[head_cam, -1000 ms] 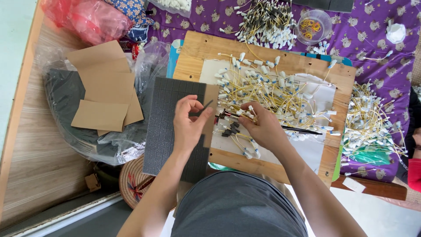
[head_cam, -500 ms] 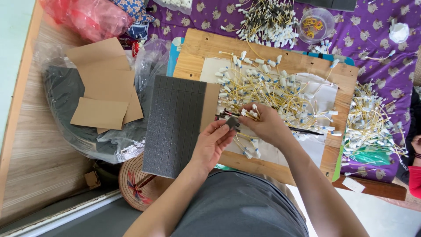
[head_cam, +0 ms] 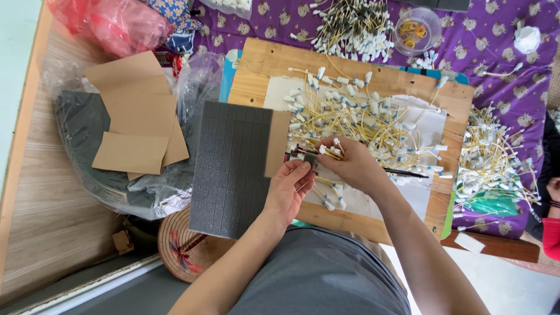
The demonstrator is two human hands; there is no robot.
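Over the wooden board [head_cam: 262, 64], the left hand [head_cam: 287, 189] and right hand [head_cam: 350, 166] meet fingertip to fingertip on a small dark foam piece [head_cam: 310, 157] with a thin wire lead. Both grips are pinched on it, the left from below-left and the right from the right, and its long axis seems to run left-right. The grey scored foam sheet [head_cam: 230, 169] lies just left of the left hand, the nearer one, while the pile of yellow wire leads with white connectors [head_cam: 373, 119] spreads beyond the right.
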